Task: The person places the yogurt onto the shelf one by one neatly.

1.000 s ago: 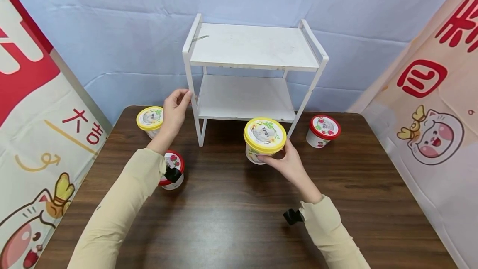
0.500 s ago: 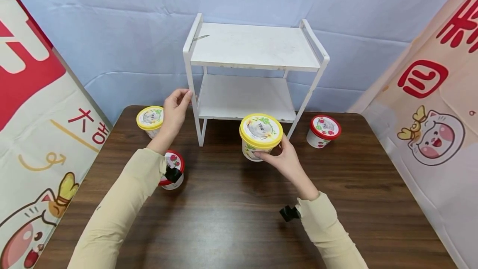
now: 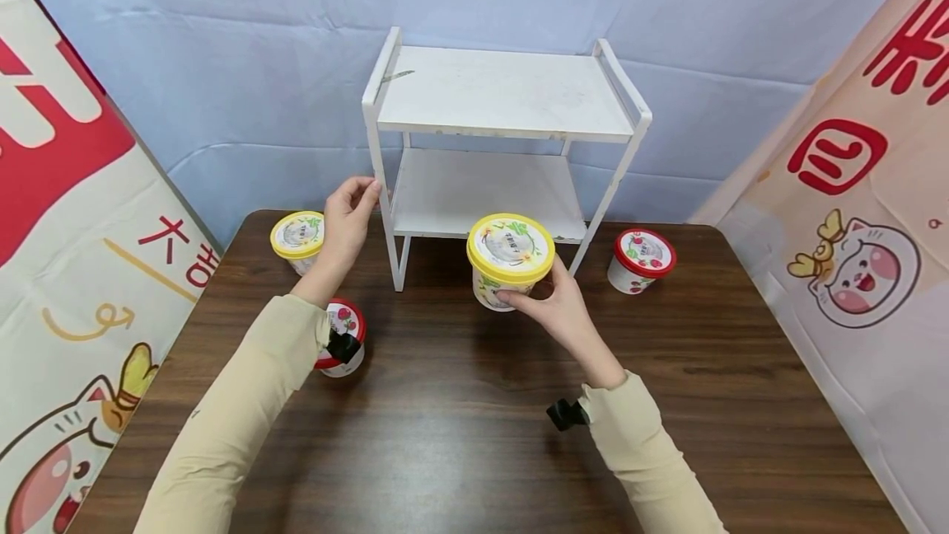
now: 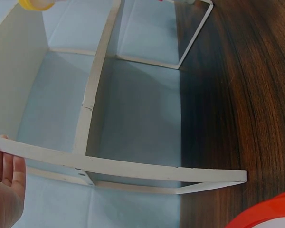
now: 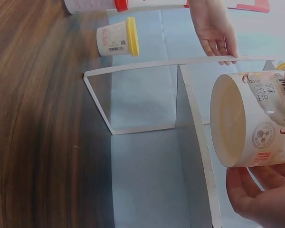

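Note:
My right hand (image 3: 561, 310) grips a paper tub with a yellow lid (image 3: 511, 250) by its side. The tub hangs above the table, in front of the lower board of a white two-tier shelf (image 3: 504, 93). Seen from the right wrist, its pale base (image 5: 228, 121) faces the camera, with thumb and fingers around the printed wall. My left hand (image 3: 344, 221) holds the shelf's left front post between thumb and fingers. In the left wrist view those fingers (image 4: 8, 168) show behind the post.
A second yellow-lidded tub (image 3: 296, 236) stands left of the shelf, partly behind my left wrist. One red-lidded tub (image 3: 347, 321) sits under my left forearm. Another red-lidded tub (image 3: 643, 255) stands right of the shelf. All rest on the brown wooden table (image 3: 460, 435).
My right hand has moved the yellow-lidded tub slightly left, up and toward the shelf. My left hand stays on the post, and the shelf has not moved.

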A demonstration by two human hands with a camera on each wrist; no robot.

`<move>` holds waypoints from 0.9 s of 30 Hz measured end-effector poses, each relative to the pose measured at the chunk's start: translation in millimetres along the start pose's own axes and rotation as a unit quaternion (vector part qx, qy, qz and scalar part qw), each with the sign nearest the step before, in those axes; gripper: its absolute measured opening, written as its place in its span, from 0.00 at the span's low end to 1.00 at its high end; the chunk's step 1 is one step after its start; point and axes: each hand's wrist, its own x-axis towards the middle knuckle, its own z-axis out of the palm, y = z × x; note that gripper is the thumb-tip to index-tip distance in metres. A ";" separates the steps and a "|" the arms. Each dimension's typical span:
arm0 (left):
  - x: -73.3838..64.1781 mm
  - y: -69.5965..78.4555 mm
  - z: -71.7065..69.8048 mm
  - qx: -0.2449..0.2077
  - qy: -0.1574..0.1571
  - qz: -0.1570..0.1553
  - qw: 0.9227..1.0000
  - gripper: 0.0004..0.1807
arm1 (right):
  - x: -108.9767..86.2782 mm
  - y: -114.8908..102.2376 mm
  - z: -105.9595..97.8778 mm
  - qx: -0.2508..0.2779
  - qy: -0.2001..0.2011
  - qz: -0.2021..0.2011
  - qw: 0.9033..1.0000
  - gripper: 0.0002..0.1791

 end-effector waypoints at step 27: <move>0.4 0.6 -0.4 0.013 0.000 -0.003 1.000 0.13 | 14.5 -3.1 8.5 -0.005 -0.013 -0.027 1.000 0.38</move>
